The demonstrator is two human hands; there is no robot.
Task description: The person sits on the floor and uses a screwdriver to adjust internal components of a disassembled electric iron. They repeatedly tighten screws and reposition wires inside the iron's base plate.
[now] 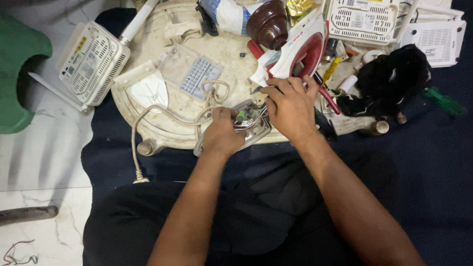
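The left hand (222,132) is closed around the near end of a metal iron base (246,125), which lies at the near edge of a worn, cream-coloured board (162,125). The right hand (290,108) is curled over the base's far right side, fingers bent down narrowly onto its wiring; whether it pinches anything I cannot tell. A pale cord (162,116) runs from the base leftward in a loop and drops over the board's near edge to a plug on the dark cloth (433,162).

Open room is scarce. The board's near edge sits just in front of the person's lap, and only the left part of the board is fairly bare, holding a white pointed plate (148,91) and a clear keypad cover (194,74). Just beyond the right hand a white and red iron shell (300,47) stands tilted, with a brown bowl (268,22) beside it to the left. A black rag (389,81) crowds the right side, near small tools. White boxes with vent slots lie far left (91,61) and far right (364,19). A green stool (19,74) stands on the marble floor at the left.
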